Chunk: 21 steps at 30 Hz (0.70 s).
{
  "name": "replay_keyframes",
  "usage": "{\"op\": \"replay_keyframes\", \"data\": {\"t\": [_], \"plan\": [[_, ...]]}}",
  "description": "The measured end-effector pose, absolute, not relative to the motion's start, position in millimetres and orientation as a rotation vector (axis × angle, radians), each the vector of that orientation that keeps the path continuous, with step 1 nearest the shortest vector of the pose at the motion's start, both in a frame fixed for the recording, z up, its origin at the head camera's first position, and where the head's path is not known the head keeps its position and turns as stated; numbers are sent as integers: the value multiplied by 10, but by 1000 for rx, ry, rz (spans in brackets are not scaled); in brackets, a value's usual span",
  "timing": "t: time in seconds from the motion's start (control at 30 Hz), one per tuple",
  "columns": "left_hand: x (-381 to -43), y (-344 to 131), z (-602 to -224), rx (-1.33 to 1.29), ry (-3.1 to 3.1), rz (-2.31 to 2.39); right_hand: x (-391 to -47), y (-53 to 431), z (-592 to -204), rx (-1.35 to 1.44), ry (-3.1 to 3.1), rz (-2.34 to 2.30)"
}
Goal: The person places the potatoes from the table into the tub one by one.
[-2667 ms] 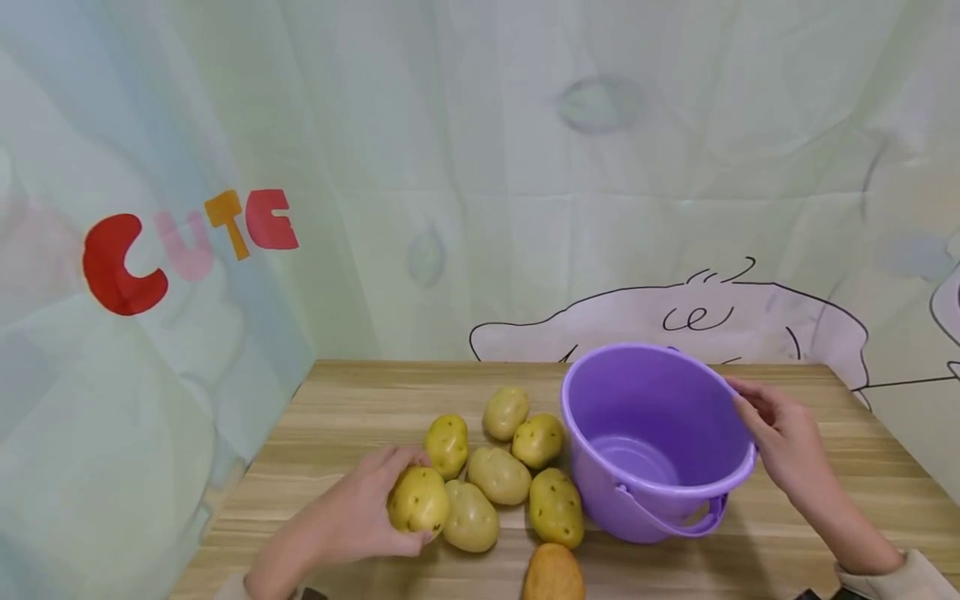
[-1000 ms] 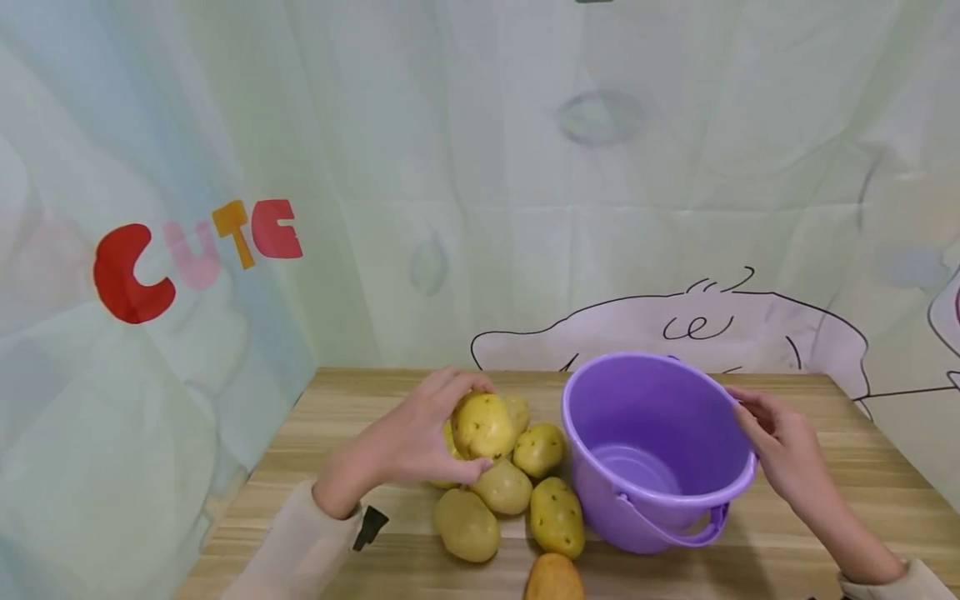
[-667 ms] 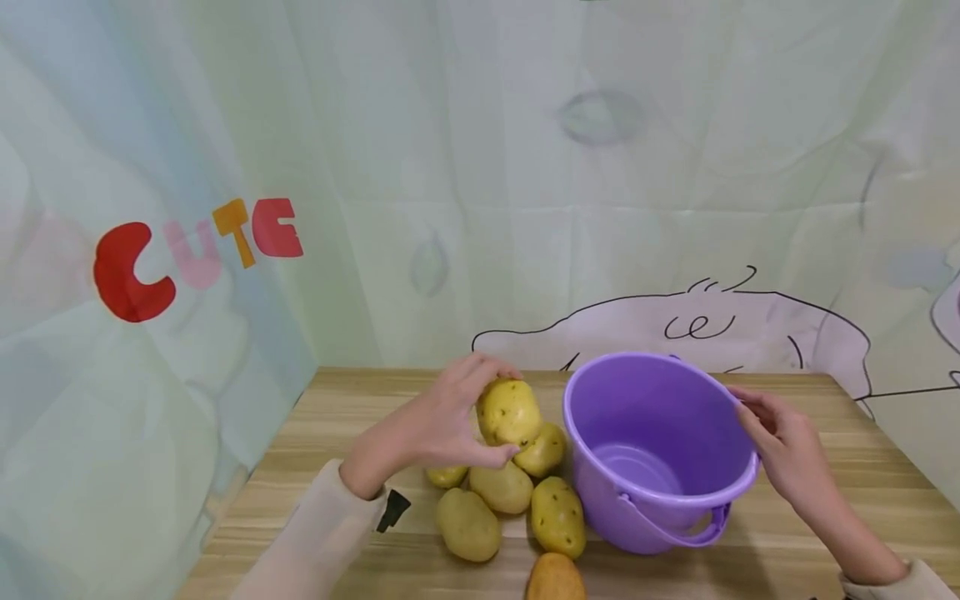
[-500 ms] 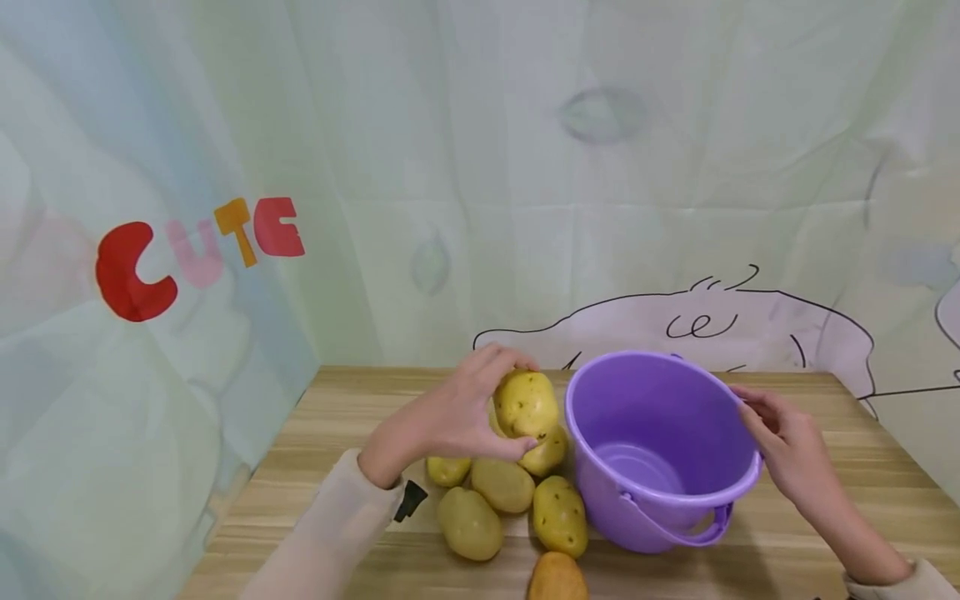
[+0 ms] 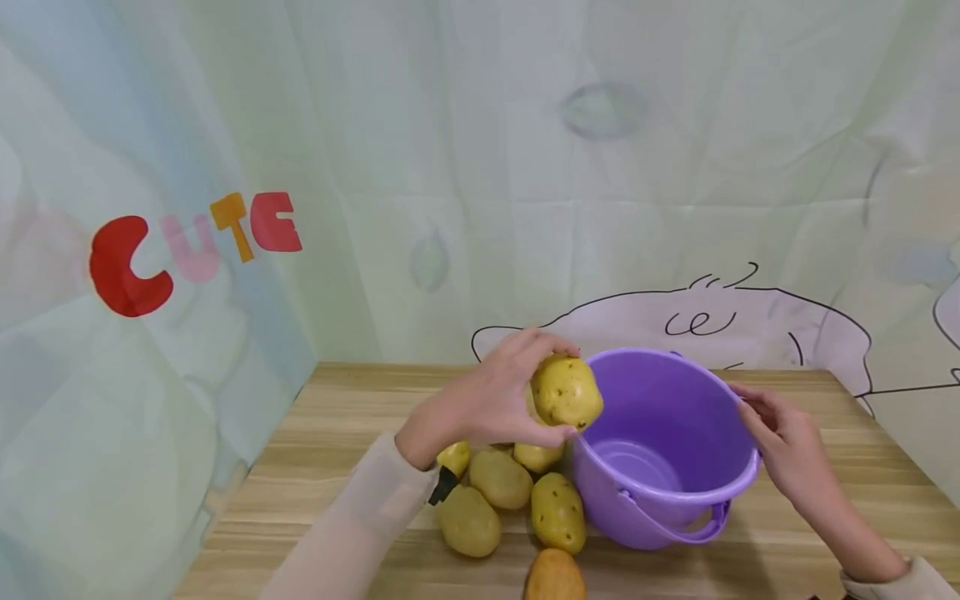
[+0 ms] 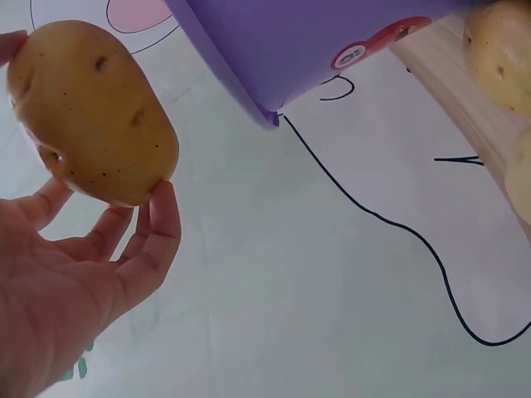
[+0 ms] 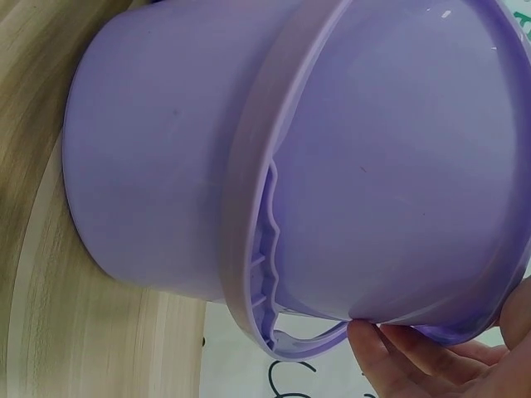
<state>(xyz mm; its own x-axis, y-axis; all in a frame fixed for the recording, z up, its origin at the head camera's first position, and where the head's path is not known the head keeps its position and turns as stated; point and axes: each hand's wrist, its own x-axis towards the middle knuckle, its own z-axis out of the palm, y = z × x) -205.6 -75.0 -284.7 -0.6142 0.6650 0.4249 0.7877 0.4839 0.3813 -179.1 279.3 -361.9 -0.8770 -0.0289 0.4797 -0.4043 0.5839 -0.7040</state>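
Observation:
My left hand [image 5: 498, 400] pinches a yellow potato [image 5: 567, 392] between thumb and fingers, raised at the left rim of a purple bucket [image 5: 618, 508]. In the left wrist view this potato [image 6: 91, 116] is at the fingertips, with the bucket's wall [image 6: 274, 41] to its right. My right hand [image 5: 783, 442] grips the bucket's right rim. In the right wrist view, its fingers [image 7: 440, 356] press the bucket near the rim, and the bucket's handle [image 7: 249, 191] hangs down on the near side. The inside of the bucket that shows holds nothing.
Several potatoes [image 5: 501, 479] lie left of the bucket on the wooden table [image 5: 360, 400], some partly behind my left hand. Closest to me, an orange-tan oval [image 5: 555, 575] is cut by the frame edge. A printed curtain [image 5: 465, 167] hangs behind the table.
My left hand has lifted the potato from the left side of the pile and carried it rightward to the bucket's rim. The right hand and bucket stay in place.

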Motion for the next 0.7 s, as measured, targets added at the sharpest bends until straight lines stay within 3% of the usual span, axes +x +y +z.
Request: {"op": "replay_keyframes", "data": {"t": [0.7], "plan": [[-2237,-405,-2912,-1330,-2620,-711,-1792,2783,-3630,356,-2393,1211]]}}
